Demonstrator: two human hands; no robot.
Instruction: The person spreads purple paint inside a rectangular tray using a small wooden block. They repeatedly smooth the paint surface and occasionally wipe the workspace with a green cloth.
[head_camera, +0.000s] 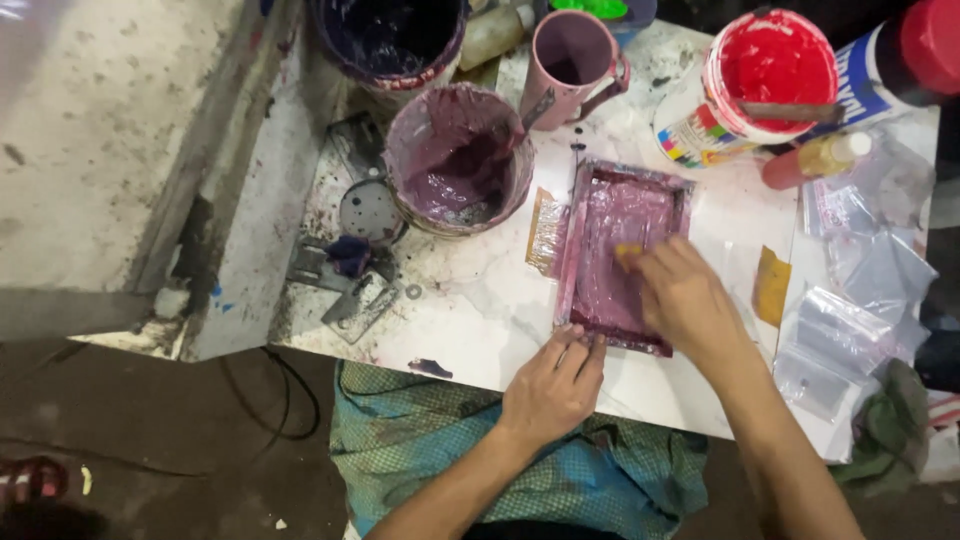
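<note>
Now the left hand (553, 385) pins the near edge of the purple-smeared frame (620, 255) on the desk (480, 310), fingers pressed flat. Right hand (685, 300) sits inside it, fingers pinched narrow on a small yellow scraper (628, 252). Just beyond those fingers stands the purple paint bucket (458, 160).

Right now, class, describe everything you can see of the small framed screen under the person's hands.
The screen is a small rectangular frame with a purple-stained rim and a pinkish mesh smeared with paint. It lies flat on the white table, beside the purple paint bucket. The left hand steadies its near edge; the right hand presses a small yellow piece onto the mesh.
</note>
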